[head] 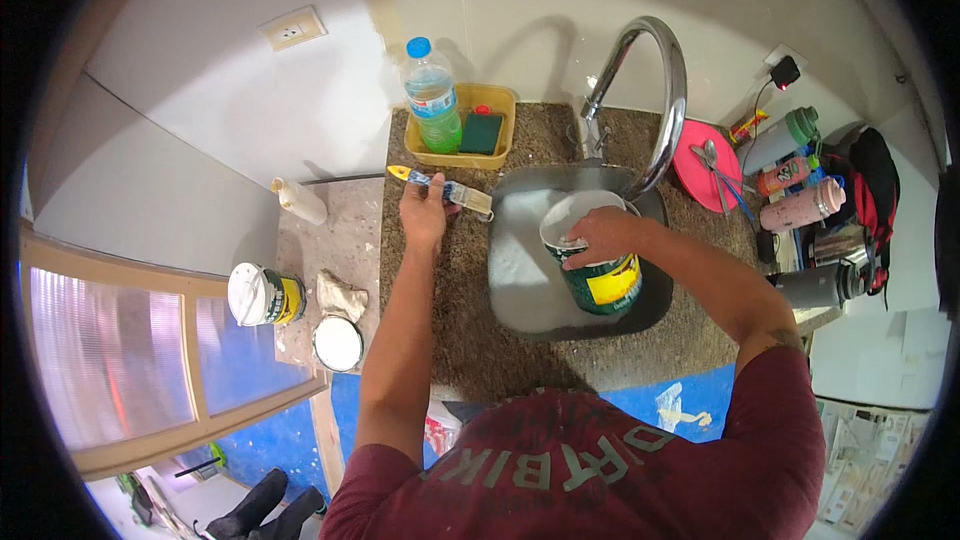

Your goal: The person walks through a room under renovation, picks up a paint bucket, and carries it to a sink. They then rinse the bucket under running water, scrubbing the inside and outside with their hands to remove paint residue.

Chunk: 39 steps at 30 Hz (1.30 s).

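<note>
My left hand [425, 214] grips a paintbrush [450, 192] by its blue and yellow handle, with the pale bristles pointing right towards the edge of the sink [517, 319]. Cloudy, foamy water lies in the sink. My right hand [600, 236] holds the rim of a green and yellow paint bucket [604, 289], which is tilted in the sink; some fingers are inside its white mouth. A chrome faucet [673, 90] arches over the sink behind the bucket.
Behind my left hand, a yellow tray [459, 159] holds a bottle of green liquid [435, 109] and a scouring pad [481, 133]. A pink plate [701, 180] with cutlery and several bottles stand right. A lidded paint bucket [259, 296], a cloth [341, 295] and a white bottle [300, 201] sit left.
</note>
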{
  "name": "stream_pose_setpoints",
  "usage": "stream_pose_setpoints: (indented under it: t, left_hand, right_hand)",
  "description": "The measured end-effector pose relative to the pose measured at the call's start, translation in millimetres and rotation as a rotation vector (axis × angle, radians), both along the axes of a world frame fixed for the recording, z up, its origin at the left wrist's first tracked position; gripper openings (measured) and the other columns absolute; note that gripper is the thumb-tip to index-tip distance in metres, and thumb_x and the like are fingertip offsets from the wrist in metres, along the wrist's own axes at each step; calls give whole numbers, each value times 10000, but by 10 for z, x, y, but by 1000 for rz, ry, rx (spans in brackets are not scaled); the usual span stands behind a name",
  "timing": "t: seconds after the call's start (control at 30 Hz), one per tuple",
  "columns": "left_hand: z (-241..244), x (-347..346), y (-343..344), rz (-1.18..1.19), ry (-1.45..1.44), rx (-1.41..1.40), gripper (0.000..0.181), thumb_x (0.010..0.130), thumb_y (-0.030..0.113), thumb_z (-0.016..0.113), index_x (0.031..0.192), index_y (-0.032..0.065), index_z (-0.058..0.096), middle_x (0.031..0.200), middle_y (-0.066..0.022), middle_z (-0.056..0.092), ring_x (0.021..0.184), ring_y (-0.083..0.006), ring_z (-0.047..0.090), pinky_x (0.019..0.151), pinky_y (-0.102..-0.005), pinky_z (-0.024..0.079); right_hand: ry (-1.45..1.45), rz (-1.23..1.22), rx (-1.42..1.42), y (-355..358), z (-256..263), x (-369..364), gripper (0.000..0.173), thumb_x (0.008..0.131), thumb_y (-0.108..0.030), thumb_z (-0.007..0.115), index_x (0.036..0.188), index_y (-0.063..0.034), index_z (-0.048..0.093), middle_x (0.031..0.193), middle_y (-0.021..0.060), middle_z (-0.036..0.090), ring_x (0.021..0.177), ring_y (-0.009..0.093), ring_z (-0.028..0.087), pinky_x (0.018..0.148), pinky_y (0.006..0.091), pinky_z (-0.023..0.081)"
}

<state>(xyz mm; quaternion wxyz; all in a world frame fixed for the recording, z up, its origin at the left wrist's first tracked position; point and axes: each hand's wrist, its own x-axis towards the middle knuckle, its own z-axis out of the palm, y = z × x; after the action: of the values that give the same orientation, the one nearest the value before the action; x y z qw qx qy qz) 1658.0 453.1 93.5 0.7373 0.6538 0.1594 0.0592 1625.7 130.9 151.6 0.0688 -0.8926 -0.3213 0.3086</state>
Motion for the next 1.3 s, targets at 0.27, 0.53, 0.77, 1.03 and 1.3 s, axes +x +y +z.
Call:
stream_pose_setpoints:
  t: [0.27, 0.53, 0.77, 1.03, 1.3]
  left_hand:
    - [241, -261, 326, 7, 172, 1036, 337, 917, 312, 721, 937, -24, 727, 756, -204, 715, 683, -338, 710, 679, -452, 551]
    - [472, -149, -1460, -421, -491, 720, 419, 902, 295, 719, 1181, -12, 658, 1117, -227, 669, 1026, -392, 658, 886, -435, 533]
    - [631, 558, -2154, -527, -540, 942, 327, 960, 288, 624, 937, -34, 672, 979, -230, 685, 951, -420, 620, 882, -504, 482]
    - [324, 402, -1998, -399, -805, 758, 196, 946, 218, 657, 936, 26, 693, 943, -163, 674, 925, -394, 601, 849, -478, 493]
    - [-120, -34, -1861, -360, -529, 898, 410, 913, 193, 672, 1297, 75, 590, 1212, -241, 600, 1124, -421, 589, 954, -468, 493]
  right_hand:
    - [-372, -158, 174, -244, -232, -626, 398, 931, -464, 616, 1098, -104, 647, 905, 148, 678, 818, 379, 685, 740, 516, 533]
    - [-676, -200, 277, -209, -833, -838, 358, 937, -410, 642, 1164, -133, 633, 1009, 139, 657, 858, 336, 682, 758, 452, 555]
    - [-549, -664, 592, -148, -949, -789, 314, 993, -337, 579, 1080, -41, 638, 896, 228, 637, 838, 450, 639, 769, 508, 521]
    - [-311, -991, 493, -55, -769, -406, 394, 978, -354, 545, 1143, -6, 628, 1066, 253, 688, 1027, 450, 645, 887, 525, 508]
    - [-368, -586, 238, 7, -859, -697, 306, 967, -300, 570, 1108, -34, 627, 1011, 253, 656, 911, 432, 660, 803, 517, 536]
